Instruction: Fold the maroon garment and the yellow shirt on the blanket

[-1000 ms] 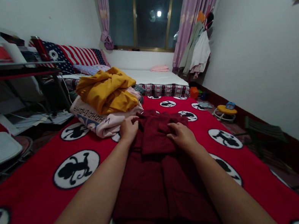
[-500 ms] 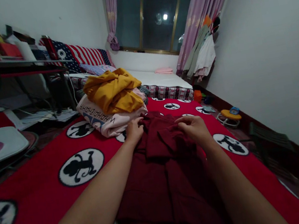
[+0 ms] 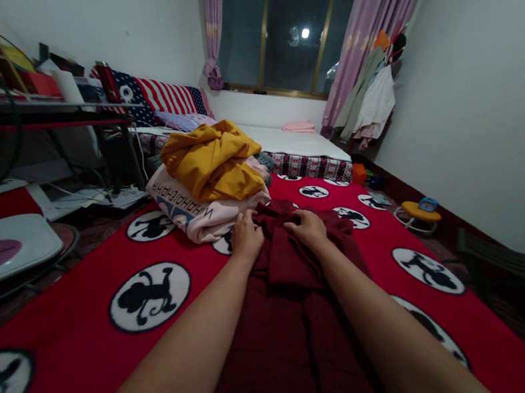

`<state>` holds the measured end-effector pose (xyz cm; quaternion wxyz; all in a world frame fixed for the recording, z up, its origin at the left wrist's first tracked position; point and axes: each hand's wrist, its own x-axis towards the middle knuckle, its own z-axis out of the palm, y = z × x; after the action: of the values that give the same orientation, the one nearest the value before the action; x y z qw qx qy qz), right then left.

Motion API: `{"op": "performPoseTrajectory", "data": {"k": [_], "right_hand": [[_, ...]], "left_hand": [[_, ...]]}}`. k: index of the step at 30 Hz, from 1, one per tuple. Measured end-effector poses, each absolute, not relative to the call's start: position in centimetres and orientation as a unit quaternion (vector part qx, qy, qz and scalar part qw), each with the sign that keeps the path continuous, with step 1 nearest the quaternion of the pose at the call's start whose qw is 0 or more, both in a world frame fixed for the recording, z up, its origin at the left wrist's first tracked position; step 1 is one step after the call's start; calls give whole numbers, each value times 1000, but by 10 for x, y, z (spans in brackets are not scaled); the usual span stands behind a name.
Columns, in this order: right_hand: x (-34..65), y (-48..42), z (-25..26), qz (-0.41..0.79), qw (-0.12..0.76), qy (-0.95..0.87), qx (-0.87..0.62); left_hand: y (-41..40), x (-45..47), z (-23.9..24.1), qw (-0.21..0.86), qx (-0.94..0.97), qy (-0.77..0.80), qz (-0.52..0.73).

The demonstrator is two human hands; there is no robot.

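The right hand [image 3: 306,229] has come closer to the left hand [image 3: 248,236], apparently gathering the far end of the dark red garment [image 3: 279,349], right of the clothes pile [image 3: 211,165]. Right fingers pinch cloth; left fingers touch it, grip unclear.

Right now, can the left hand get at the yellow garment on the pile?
Likely yes: the left hand, touching the maroon garment, is close by the pale printed garment under the yellow garment, and nothing visible blocks the way up.
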<state>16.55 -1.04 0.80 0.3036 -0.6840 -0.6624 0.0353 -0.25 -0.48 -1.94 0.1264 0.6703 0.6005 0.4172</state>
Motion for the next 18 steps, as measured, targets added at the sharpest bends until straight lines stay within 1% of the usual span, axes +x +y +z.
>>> {"op": "performPoseTrajectory", "data": {"k": [3, 5, 9, 11, 13, 15, 16, 18], "right_hand": [[173, -12, -5, 24, 434, -636, -637], [179, -12, -11, 39, 520, -614, -593], [193, -11, -13, 130, 642, -531, -537], [199, -11, -12, 194, 682, -487, -510], [203, -11, -11, 230, 690, -471, -499], [204, -12, -10, 223, 664, -493, -516], [204, -13, -9, 208, 639, -517, -530], [199, -18, -5, 159, 557, -583, -570]], "left_hand": [[-9, -2, -15, 118, 663, 615, 411], [-12, -1, -13, 114, 661, 621, 405], [-13, -1, -12, 112, 664, 632, 383], [-12, -2, -14, 112, 669, 633, 372], [-11, -2, -16, 110, 674, 631, 369], [-9, -2, -17, 109, 675, 626, 376], [-8, -2, -17, 113, 673, 623, 382], [-6, -3, -16, 125, 669, 615, 398]]}}
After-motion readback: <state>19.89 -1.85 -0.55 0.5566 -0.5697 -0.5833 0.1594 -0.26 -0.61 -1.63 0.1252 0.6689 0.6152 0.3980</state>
